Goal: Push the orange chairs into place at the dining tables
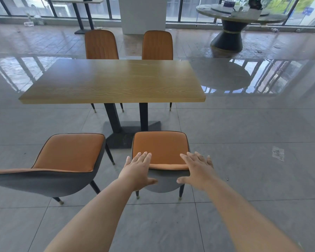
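You're standing behind the near right orange chair (160, 148) with both arms out, and your left hand (136, 171) and right hand (198, 170) are hovering at the two top corners of its backrest, fingers spread apart, thumbs reaching down the grey back. I can't tell whether the palms are touching it. That chair is sitting out from the wooden bench (113, 82), its seat front near the black base plate (131, 130), with floor showing between the seat and the bench's near edge. The near left orange chair (65, 155) is sitting just beside it, turned at an angle, also out from the bench. Two far orange chairs (101, 44) are sitting snug against the far edge. Plenty of open grey tile floor (244, 142) is lying to your right, and a round table (240, 13) is standing well apart by the windows
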